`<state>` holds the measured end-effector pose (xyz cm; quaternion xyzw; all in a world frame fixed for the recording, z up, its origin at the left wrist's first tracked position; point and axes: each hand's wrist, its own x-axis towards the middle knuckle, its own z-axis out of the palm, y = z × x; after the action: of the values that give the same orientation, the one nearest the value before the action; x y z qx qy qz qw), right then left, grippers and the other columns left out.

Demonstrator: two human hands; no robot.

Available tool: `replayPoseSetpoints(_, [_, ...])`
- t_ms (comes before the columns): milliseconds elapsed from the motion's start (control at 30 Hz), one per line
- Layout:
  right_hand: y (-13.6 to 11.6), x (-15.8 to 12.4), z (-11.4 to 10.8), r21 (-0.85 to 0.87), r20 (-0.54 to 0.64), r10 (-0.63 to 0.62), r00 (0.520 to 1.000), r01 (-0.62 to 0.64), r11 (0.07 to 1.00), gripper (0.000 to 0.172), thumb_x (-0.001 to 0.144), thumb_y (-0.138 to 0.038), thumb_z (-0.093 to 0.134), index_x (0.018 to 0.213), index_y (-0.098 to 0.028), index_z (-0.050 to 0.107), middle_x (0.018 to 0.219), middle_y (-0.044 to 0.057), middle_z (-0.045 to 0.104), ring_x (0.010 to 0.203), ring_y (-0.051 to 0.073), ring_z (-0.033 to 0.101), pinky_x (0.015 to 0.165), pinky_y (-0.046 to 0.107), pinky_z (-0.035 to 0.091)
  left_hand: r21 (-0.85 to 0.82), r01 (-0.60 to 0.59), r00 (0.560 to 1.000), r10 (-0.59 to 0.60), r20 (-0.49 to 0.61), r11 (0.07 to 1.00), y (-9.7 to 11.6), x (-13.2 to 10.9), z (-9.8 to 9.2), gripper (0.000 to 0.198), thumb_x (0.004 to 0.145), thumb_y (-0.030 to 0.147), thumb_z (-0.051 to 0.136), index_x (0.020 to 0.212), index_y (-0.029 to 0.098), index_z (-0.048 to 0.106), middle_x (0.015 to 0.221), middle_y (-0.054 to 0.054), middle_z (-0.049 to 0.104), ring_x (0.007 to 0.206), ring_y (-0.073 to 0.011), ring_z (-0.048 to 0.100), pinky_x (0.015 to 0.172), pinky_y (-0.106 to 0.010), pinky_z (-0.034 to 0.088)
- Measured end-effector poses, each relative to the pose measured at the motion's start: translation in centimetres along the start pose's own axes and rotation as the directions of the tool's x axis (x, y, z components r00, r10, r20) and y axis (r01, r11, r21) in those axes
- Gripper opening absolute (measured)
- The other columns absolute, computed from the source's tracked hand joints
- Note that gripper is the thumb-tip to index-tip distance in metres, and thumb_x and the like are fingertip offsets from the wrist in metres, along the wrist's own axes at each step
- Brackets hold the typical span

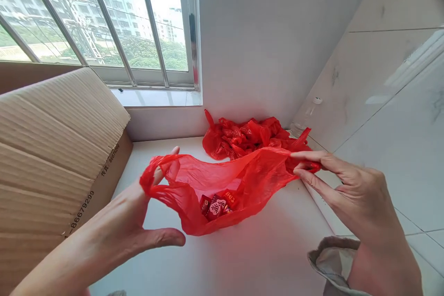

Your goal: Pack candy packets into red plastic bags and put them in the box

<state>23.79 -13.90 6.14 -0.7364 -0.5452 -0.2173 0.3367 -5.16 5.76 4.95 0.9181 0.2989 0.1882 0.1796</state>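
A thin red plastic bag (pixel 222 171) is stretched between my two hands above the white tabletop, its mouth open toward me. One handle loops over the fingers of my left hand (pixel 142 215), which are stretched out, with the thumb spread well apart. On the other side, my right hand (pixel 350 189) pinches the opposite handle between thumb and fingers. Inside the bag lie several small red wrapped packets (pixel 217 206) with pale printing; their contents cannot be made out. The left fingers are partly hidden behind the red film.
A crumpled pile of red plastic bags (pixel 243 136) lies against the wall. An open cardboard box (pixel 65 134) stands at the left, below a barred window (pixel 118 23). A clear plastic bottle (pixel 307 114) stands in the right corner by the tiled wall. The white tabletop (pixel 222 263) spreads below my hands.
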Motion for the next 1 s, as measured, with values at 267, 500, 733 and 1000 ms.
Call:
replayPoseSetpoints(267, [-0.2,-0.3,-0.1,0.048,-0.114,-0.135,0.984,0.141,0.989,0.014,0.092,-0.022,0.064,0.099,-0.031,0.071,0.094,-0.001,0.072,0.083,0.016,0.069,0.066,0.029,0.054,-0.060,-0.292,0.906,0.296,0.302,0.955,2.2,0.0,0.9,0.028,0.097,0.050,0.047,0.111,0.043,0.069,0.153,0.009,0.042,0.147,-0.0280,0.026,0.107,-0.043,0.047])
replayPoseSetpoints(500, [-1.3,-0.6,-0.8,0.016,-0.152,-0.074,0.986,0.077,0.997,0.027,0.091,-0.026,0.064,0.116,-0.037,0.068,0.116,0.003,0.064,0.095,0.023,0.066,0.079,0.039,0.055,0.047,-0.329,0.929,0.314,0.199,0.943,0.9,-3.3,1.3,0.079,0.086,0.047,0.066,0.153,0.038,0.024,0.159,0.000,0.032,0.146,-0.0299,0.027,0.110,-0.043,0.043])
replayPoseSetpoints(733, [-7.8,-3.0,1.9,0.273,-0.280,-0.178,0.943,0.256,0.927,0.032,0.095,-0.037,0.054,0.124,-0.031,0.063,0.092,0.006,0.070,0.083,0.025,0.067,0.074,0.039,0.057,-0.213,-0.359,0.932,0.360,-0.036,0.908,3.4,-0.9,2.9,0.037,0.097,0.037,0.052,0.133,0.043,0.054,0.146,0.005,0.052,0.140,-0.0247,0.042,0.109,-0.038,0.047])
replayPoseSetpoints(1000, [-8.9,-2.0,3.9,0.745,-0.041,-0.111,0.993,0.105,0.659,0.017,0.089,-0.010,0.057,0.096,-0.022,0.066,0.078,-0.001,0.071,0.066,0.012,0.068,0.061,0.019,0.058,-0.179,-0.394,0.909,0.411,0.068,0.901,3.8,-1.8,3.5,0.080,0.084,0.049,0.070,0.150,0.047,0.024,0.150,0.004,0.047,0.137,-0.0257,0.047,0.110,-0.038,0.046])
